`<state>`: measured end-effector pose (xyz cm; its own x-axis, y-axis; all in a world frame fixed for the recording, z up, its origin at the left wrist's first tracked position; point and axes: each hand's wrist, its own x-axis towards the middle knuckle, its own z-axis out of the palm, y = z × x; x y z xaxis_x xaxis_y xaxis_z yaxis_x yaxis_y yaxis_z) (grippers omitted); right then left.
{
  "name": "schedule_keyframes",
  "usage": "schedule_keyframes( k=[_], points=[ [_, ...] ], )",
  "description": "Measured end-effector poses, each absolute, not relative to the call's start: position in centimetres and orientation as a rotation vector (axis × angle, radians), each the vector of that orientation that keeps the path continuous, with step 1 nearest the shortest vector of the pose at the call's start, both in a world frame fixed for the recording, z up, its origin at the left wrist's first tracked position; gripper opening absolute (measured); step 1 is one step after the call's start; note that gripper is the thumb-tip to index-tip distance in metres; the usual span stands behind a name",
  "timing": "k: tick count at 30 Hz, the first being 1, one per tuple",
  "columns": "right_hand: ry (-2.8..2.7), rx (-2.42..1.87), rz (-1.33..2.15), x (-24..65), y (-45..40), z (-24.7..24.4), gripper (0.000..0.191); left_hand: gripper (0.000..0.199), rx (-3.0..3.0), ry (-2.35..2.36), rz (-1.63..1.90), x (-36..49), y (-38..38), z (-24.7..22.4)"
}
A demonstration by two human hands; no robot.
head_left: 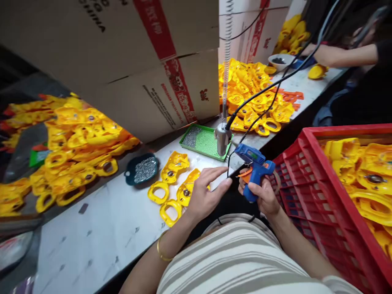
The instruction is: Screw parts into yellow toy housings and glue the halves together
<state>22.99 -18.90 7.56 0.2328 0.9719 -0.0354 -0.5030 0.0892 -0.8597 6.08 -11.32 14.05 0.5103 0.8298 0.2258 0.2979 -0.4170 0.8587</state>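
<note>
My right hand [266,195] is wrapped around the handle of a blue hot glue gun [251,157] with an orange trigger, its nozzle pointing up and left. Fingers stretched and apart, my left hand [208,194] hovers at the table edge, its fingertips by a thin black cord [229,165]. Whether they touch the cord I cannot tell. Partly behind that hand lies a yellow plastic part [186,192] with a round metal piece in it. A similar yellow part [171,169] rests beside it, and both have oval loops.
A green tray [208,152] and a dark bowl [141,169] hold small metal pieces. Above the tray hangs a metal electric screwdriver [223,141] on a spring. Yellow parts [251,90] are heaped behind. A red crate [309,192] stands right; a co-worker's arm [346,56] reaches in beyond.
</note>
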Motion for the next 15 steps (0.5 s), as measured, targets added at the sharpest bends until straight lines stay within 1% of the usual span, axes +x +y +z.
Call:
schedule_keyframes(
  k=[3,5,7,9,12,15],
  points=[
    [-0.855,-1.021,1.249,22.0,-19.1,7.3,0.036,0.03,1.774,0.897,0.74,6.4,-11.9,14.1],
    [-0.986,-1.076,1.236,21.4,-19.2,7.5,0.032,0.028,1.642,0.879,0.711,5.9,-12.5,13.6],
    [-1.09,-1.103,1.237,20.6,-19.2,7.8,0.031,0.023,1.532,0.86,0.723,5.2,-13.1,13.0],
    [-1.15,-1.124,1.247,19.7,-19.2,8.1,0.033,0.026,1.482,0.864,0.794,4.6,-13.5,12.5],
    [-1.181,-1.137,1.238,18.6,-19.5,8.0,0.036,0.024,1.626,0.9,0.921,4.0,-13.7,12.0],
    [-1.095,-1.085,1.289,18.2,-20.2,7.6,0.029,0.025,1.981,0.967,0.945,2.7,-14.3,11.5]
  ],
)
